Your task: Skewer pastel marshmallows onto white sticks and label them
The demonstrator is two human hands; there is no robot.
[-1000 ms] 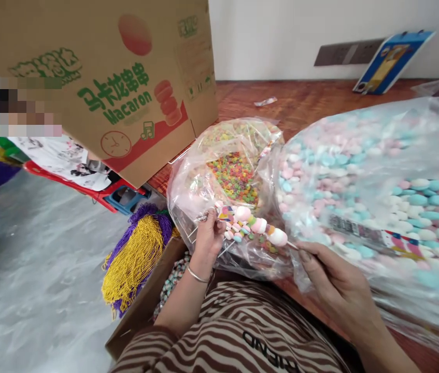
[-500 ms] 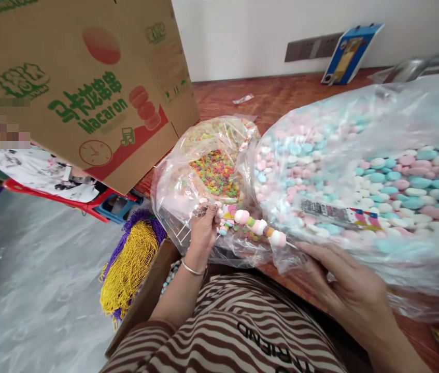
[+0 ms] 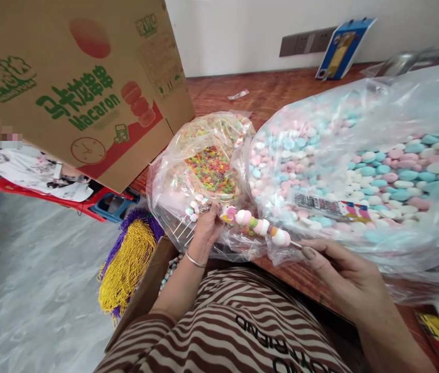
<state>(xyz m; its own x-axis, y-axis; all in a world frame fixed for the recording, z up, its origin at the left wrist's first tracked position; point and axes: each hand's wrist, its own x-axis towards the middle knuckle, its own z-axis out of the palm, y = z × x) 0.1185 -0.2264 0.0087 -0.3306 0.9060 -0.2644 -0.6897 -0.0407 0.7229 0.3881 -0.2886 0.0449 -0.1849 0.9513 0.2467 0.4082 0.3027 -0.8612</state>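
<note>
My left hand [image 3: 207, 228] is closed on a narrow printed plastic wrapper [image 3: 228, 213], pinched between thumb and fingers. Thumb and fingertips of my right hand [image 3: 345, 272] grip the thin stick of a candy skewer [image 3: 260, 226]. Pink, white, green and orange-brown pieces are threaded along it, and its far end reaches the wrapper; whether it is inside I cannot tell. Just left of my left hand, several small candies on white sticks [image 3: 188, 220] show above a clear bag of colourful small ring-like pieces [image 3: 213, 171].
A large clear bag of pastel candies [image 3: 406, 171] covers the right of the wooden table [image 3: 219, 88], another printed wrapper [image 3: 331, 207] on it. At left stand a cardboard box [image 3: 98, 98] and gold and purple bead strands [image 3: 129, 264]. A blue box [image 3: 345, 49] leans by the wall.
The view has shifted slightly. Both hands keep their grips, and the skewer stays stretched between them. The sticks beside my left hand show more clearly.
</note>
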